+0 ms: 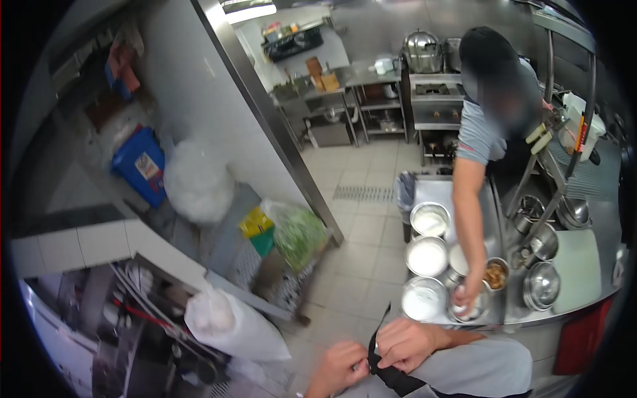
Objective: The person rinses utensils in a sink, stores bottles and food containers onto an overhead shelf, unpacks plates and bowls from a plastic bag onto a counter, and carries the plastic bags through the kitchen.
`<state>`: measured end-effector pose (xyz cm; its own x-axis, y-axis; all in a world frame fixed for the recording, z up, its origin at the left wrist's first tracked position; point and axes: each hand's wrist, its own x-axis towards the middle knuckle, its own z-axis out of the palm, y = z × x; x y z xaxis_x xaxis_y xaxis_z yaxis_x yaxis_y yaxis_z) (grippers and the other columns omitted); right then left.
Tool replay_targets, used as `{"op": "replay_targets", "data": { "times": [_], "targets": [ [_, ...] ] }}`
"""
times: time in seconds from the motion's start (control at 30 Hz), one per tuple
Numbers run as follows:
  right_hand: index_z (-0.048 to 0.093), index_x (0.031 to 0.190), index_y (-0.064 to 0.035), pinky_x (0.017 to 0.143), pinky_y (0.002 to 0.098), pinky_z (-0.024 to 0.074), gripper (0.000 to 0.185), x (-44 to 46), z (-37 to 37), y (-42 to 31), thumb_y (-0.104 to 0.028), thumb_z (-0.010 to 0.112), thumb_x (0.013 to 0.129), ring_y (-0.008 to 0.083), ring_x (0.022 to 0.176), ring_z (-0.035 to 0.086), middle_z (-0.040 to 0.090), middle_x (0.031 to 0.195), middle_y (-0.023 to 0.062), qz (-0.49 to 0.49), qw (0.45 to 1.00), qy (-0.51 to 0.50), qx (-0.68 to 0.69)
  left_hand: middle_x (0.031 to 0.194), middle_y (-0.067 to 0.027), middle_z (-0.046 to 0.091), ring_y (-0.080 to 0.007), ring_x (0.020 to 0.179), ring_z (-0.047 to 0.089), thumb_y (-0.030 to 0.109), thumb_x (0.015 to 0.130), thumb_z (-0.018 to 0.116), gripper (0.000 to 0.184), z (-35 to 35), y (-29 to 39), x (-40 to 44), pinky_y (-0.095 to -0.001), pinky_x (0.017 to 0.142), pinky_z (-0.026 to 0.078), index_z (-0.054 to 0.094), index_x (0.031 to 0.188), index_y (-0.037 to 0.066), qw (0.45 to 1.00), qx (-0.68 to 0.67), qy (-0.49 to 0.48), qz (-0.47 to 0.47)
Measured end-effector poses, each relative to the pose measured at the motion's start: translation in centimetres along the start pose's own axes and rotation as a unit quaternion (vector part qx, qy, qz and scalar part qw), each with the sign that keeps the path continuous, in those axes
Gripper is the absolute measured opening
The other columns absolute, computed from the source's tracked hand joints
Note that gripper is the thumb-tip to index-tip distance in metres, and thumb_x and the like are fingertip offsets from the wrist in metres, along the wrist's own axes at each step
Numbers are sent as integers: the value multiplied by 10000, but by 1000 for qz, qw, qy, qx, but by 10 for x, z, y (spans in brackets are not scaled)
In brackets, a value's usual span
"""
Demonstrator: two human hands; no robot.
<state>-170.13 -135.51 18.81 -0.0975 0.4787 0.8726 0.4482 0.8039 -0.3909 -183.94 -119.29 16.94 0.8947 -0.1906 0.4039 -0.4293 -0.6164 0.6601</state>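
At the bottom of the view my left hand [341,366] and my right hand [406,345] are close together in front of my body. Both have their fingers closed on a black fabric strap [373,358]. One thin end of it sticks up between them, and black cloth [401,383] hangs below my right hand. Just beyond my right hand, a metal bowl of white contents [424,298] stands on the steel counter [434,188]. A co-worker's hand [468,292] reaches into another bowl beside it.
The co-worker [494,106] leans over the counter from the far side. More white-filled bowls [426,256], a bowl of brown food [495,273], stacked steel bowls [542,286] and a pale cutting board [577,270] stand there. To the left are a white sack [242,330] and bagged greens [295,232].
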Motion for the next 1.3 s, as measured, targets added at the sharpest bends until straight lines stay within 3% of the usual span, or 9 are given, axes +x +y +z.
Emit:
{"op": "replay_targets", "data": {
  "times": [0.27,0.43,0.5,0.67,0.73,0.8,0.87,0.97,1.3],
  "targets": [
    [582,919,36,567,340,425,143,31,34,108,73,556,783,274,625,511,546,764,128,188,979,-19,81,732,-107,566,-188,625,561,73,791,616,83,-87,-108,-7,-305,563,454,624,859,27,974,-165,-100,-119],
    [618,927,50,633,352,440,91,12,-1,162,3,592,854,266,707,554,586,813,152,246,944,27,220,789,-155,613,-255,675,623,64,773,603,107,-99,-181,64,-363,598,486,626,867,18,940,-162,-298,-41],
    [637,915,50,698,350,455,92,10,-23,184,-4,611,845,265,777,574,609,855,163,302,922,81,227,854,-95,640,-240,802,619,91,742,643,201,-92,-233,94,-343,773,483,636,927,15,898,-246,-362,47],
    [629,860,36,668,303,423,76,21,-110,267,-32,615,830,200,723,546,592,786,91,266,940,86,195,999,-76,644,-179,892,609,167,845,624,309,-87,-346,172,-319,841,467,593,1107,6,890,-303,-334,-65],
    [643,883,48,684,331,450,77,27,-150,294,-12,620,839,237,764,571,610,841,130,231,956,51,175,959,-72,650,-177,884,611,161,875,579,286,-73,-402,184,-320,824,477,587,1113,2,893,-304,-144,-299],
    [640,871,47,627,315,441,73,38,-194,307,-12,623,832,222,727,562,604,814,123,234,952,62,186,925,-108,662,-222,867,629,211,888,555,297,-55,-482,166,-343,796,492,609,1092,2,911,-116,-89,-385],
    [636,869,47,582,309,432,77,45,-235,321,-12,622,822,215,688,554,596,798,121,192,962,52,188,965,-150,667,-280,871,642,312,865,564,364,-30,-599,88,-376,789,498,636,1068,19,878,72,-131,-456],
    [629,844,43,553,291,422,79,52,-279,339,-28,613,814,202,647,538,580,791,113,141,972,73,173,966,-146,670,-274,880,642,322,859,569,367,-45,-633,26,-375,790,497,641,1063,26,784,110,-282,-541],
    [594,816,9,507,362,321,233,72,-416,392,-205,535,886,244,601,508,530,743,98,-58,985,13,163,970,-134,680,-255,908,642,356,837,584,377,-30,-768,206,-369,795,494,661,1044,50,775,67,-485,-401]
  ]
}}
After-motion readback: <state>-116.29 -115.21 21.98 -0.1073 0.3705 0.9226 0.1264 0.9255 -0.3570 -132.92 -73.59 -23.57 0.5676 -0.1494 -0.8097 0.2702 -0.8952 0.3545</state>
